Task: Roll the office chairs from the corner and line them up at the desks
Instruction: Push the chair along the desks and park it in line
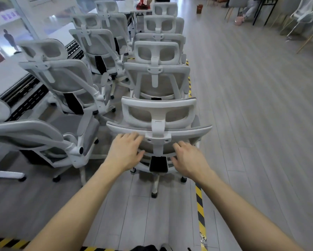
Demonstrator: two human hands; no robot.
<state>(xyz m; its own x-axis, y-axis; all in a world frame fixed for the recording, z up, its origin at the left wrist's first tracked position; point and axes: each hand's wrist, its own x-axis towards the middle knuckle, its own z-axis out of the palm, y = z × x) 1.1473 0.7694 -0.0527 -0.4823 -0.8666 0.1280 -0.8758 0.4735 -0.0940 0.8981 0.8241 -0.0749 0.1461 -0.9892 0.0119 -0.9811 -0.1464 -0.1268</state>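
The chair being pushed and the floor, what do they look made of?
Chair: apparently matte white plastic frame, with grey see-through mesh panels in the headrest. Floor: grey plank-patterned boards, probably laminate or vinyl, faint sheen; real wood cannot be ruled out.

Both hands [126, 151] on chair back [188, 130]

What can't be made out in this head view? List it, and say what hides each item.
- Left hand and right hand on the nearest chair: whether the fingers curl over its back rim is unclear.
- Nearest chair's seat: hidden by its own backrest.
- Desk at left: cut off by the frame edge.
- Seated person far right: cut off by the top edge.
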